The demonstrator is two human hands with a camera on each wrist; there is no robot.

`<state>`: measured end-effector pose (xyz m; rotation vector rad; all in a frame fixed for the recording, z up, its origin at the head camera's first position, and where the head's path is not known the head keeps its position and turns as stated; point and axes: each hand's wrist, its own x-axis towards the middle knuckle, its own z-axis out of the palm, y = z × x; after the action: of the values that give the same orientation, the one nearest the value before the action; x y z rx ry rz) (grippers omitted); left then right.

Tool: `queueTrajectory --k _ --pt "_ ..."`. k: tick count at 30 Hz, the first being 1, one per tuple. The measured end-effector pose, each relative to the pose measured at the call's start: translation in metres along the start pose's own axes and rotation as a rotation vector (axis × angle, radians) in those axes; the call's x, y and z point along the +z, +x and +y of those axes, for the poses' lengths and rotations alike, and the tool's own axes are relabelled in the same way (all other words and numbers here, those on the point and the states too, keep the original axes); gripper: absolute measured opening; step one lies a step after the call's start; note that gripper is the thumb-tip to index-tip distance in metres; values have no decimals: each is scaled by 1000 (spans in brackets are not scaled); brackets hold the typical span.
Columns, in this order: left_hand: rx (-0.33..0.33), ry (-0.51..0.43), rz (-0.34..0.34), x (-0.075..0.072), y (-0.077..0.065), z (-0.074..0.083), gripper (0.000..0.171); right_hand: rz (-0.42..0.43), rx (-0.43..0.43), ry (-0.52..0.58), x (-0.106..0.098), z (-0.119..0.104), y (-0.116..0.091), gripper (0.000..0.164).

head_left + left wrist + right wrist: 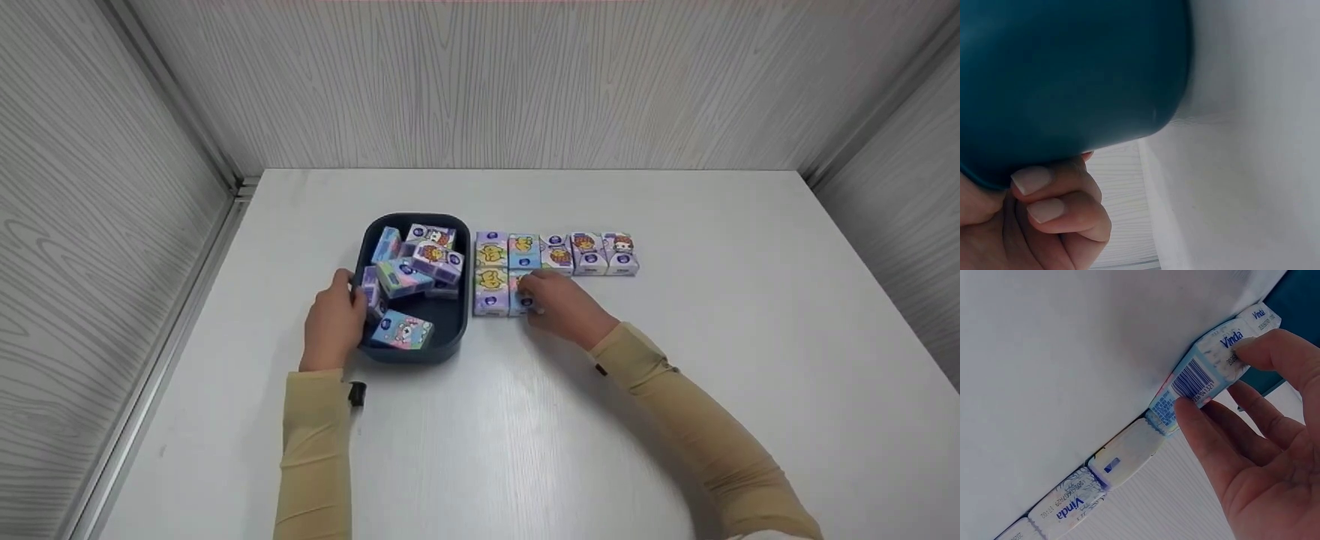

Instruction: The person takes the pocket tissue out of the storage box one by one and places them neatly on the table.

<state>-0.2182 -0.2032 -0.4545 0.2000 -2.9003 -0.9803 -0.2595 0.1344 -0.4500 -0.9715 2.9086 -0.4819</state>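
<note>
My left hand [334,319] grips the left rim of a dark blue plastic tub [448,322]. In the left wrist view its curled fingers [1075,211] lie against the tub's outer wall [1078,73]. Several small tissue packs, such as a blue one [403,331], lie jumbled inside the tub. To its right, my right hand [566,306] pinches a light blue tissue pack [1193,379] between thumb and fingers. That pack sits in the front row, against a purple-and-yellow pack [491,292]; the hand partly covers it.
Behind the right hand a row of upright-printed tissue packs [589,253] runs rightward from the tub. Everything stands on a white table [465,450]. Wood-grain panels [480,82] enclose the back and both sides.
</note>
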Motion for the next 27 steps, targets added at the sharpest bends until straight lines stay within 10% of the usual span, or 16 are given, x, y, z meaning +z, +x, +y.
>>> queueTrajectory --k 17,27 --pt "-32 -12 -27 0 2 -1 35 -23 20 -64 -5 -8 4 39" --pt "-16 -23 -23 1 1 -1 36 117 6 43 -11 -25 20 31"
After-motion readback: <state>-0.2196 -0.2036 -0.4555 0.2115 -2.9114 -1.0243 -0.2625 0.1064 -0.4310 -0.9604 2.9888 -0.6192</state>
